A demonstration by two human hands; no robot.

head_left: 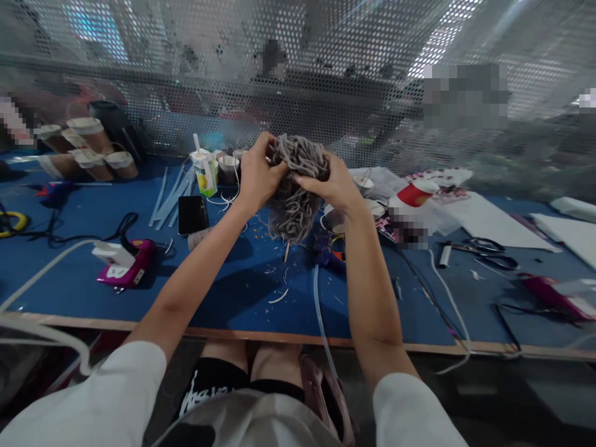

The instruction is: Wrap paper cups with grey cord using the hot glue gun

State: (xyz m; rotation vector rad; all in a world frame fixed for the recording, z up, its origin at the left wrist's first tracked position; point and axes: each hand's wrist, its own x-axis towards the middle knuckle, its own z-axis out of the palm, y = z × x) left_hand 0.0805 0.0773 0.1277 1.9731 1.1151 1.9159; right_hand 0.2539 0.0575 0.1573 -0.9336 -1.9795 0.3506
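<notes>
Holds a gray yarn bundle point(295, 214) aloft over the blue bench point(218, 298), straight ahead at 12 o'clock; grasps the bundle's 10 o'clock side with the left hand point(256, 174) and its 2 o'clock side with the right hand point(343, 187); has, around that bundle, a drink carton point(205, 174) at 9 o'clock, a black phone point(192, 215) between 8 and 9, a red-and-white cup point(415, 193) at 3, and black scissors point(465, 247) between 3 and 4.

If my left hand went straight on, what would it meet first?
Your left hand would meet the grey yarn bundle it touches; behind that, probably the perforated screen, though depth is unclear.
</notes>
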